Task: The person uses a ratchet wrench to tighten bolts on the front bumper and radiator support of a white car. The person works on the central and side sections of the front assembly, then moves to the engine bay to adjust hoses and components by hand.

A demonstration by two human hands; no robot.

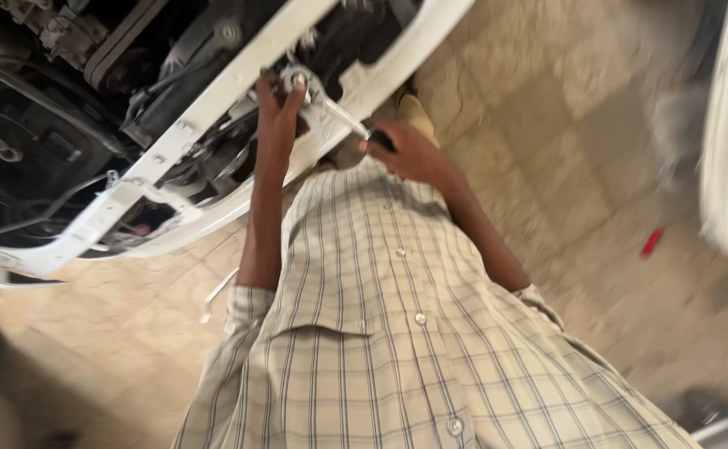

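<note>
- Viewing from the head camera: a person in a plaid shirt [397,333] leans over the white front frame [214,125] of a car with its engine bay [48,100] exposed.
- Ratchet [324,108]: its head sits on a fastener at the upper edge of the frame, and the handle runs down and right toward the person.
- Left hand [279,120]: fingers are pressed against the ratchet head and the frame, steadying the tool on the fastener. No object is pinched between them.
- Right hand [405,150]: fingers are curled tight around the dark handle end of the ratchet, a closed wrap grip.
- Both forearms are raised from rolled sleeves; the hands stand near each other, joined by the tool.
- Floor [563,125]: tan tiles, blurred by motion. A small red item [652,242] lies well apart at right; its kind cannot be told. A thin metal piece [217,293] lies beside the left elbow.
- Technique, as judged: keep the left hand pushing the head square onto the fastener so it does not slip off. Pull the handle in a flat arc, clear of the frame edge. Keep the wrist in line with the handle.
</note>
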